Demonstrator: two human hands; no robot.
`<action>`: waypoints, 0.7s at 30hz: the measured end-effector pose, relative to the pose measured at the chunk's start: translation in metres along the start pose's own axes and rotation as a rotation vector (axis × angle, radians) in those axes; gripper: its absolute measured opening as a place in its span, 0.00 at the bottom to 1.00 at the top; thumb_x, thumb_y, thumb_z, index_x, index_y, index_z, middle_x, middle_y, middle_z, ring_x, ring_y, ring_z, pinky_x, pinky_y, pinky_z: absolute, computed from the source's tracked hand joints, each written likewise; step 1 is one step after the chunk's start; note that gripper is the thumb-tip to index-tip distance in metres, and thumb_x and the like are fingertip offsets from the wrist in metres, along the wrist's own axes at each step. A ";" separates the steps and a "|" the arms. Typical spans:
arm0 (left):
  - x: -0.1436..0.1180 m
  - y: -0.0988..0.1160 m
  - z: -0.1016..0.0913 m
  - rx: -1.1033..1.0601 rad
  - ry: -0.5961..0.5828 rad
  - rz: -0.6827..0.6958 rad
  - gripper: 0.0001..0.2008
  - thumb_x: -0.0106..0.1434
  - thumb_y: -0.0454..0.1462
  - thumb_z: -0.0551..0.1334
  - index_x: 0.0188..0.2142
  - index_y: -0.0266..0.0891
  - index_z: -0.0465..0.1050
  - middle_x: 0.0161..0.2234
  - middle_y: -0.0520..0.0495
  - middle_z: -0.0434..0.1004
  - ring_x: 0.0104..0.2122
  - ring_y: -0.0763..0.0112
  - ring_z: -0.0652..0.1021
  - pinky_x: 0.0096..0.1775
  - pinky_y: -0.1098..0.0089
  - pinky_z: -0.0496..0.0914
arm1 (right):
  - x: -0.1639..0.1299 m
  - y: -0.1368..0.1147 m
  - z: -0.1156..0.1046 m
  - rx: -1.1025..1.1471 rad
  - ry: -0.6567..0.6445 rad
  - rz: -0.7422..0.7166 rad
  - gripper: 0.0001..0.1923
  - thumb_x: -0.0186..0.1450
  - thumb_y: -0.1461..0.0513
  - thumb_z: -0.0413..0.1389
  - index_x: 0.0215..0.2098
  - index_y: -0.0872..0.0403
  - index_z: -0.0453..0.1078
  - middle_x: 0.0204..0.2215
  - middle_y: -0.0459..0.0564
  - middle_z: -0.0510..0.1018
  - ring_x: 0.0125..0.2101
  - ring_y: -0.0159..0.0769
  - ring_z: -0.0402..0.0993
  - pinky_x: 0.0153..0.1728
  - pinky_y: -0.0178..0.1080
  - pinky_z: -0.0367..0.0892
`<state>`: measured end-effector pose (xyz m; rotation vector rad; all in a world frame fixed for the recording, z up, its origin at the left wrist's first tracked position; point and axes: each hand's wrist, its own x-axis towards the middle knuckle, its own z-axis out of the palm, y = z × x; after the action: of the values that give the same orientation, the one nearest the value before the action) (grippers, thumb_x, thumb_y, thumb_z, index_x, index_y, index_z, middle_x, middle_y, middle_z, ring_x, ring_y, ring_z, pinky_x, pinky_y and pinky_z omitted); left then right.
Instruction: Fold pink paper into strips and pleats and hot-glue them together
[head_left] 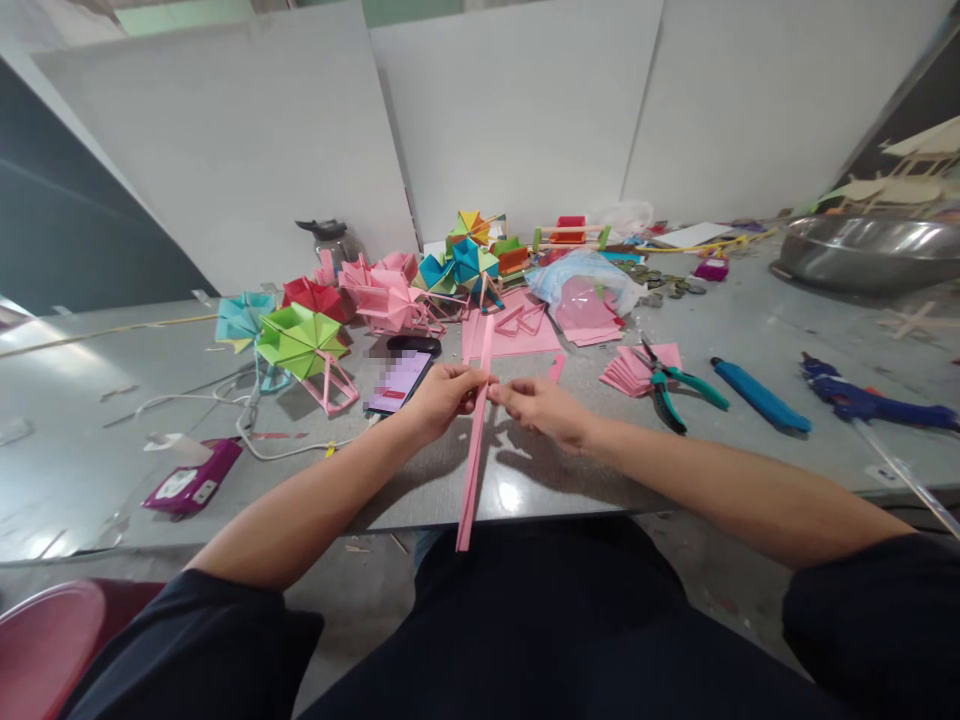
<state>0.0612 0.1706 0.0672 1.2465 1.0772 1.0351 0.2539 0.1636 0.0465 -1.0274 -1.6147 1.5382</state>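
Note:
A long, narrow pink paper strip [474,455], folded lengthwise, runs from the pink sheets down past the table's front edge. My left hand [450,395] pinches it near its middle, thumb and fingers closed. Close against its right side, my right hand [541,408] has thumb and forefinger pressed together on the same strip. Behind the hands lie a flat pink paper sheet [517,343] and a folded pink paper triangle frame [521,320]. A phone [397,385] with a lit screen rests just left of my left hand.
Coloured paper wheels [300,338] stand at the left and back. Right of my hands lie pink paper squares [626,370], pliers [671,385], a blue cutter [760,394] and a glue gun [870,398]. A metal bowl [874,255] sits at far right, a purple tape dispenser [193,477] at left.

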 end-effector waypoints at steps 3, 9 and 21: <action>-0.009 0.000 0.008 0.137 -0.096 0.064 0.14 0.60 0.45 0.70 0.26 0.35 0.81 0.22 0.47 0.78 0.20 0.79 0.65 0.24 0.73 0.56 | 0.005 -0.001 0.001 0.169 -0.003 -0.009 0.33 0.60 0.33 0.69 0.28 0.52 0.72 0.22 0.42 0.68 0.20 0.26 0.50 0.20 0.35 0.46; -0.020 -0.002 0.019 0.308 -0.136 0.156 0.15 0.63 0.44 0.65 0.27 0.36 0.83 0.25 0.46 0.82 0.21 0.77 0.69 0.25 0.73 0.61 | 0.002 -0.001 0.009 0.198 0.001 -0.047 0.27 0.68 0.41 0.65 0.25 0.52 0.72 0.20 0.46 0.71 0.22 0.29 0.56 0.25 0.37 0.49; -0.026 0.004 0.025 0.319 -0.030 0.041 0.11 0.60 0.39 0.65 0.31 0.35 0.85 0.25 0.44 0.84 0.20 0.75 0.67 0.25 0.72 0.58 | 0.021 -0.004 -0.013 0.330 0.176 -0.094 0.19 0.70 0.45 0.65 0.38 0.52 0.75 0.15 0.33 0.53 0.16 0.27 0.45 0.21 0.36 0.47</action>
<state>0.0810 0.1408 0.0729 1.5391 1.2313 0.8940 0.2552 0.1880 0.0502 -0.8655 -1.2217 1.5401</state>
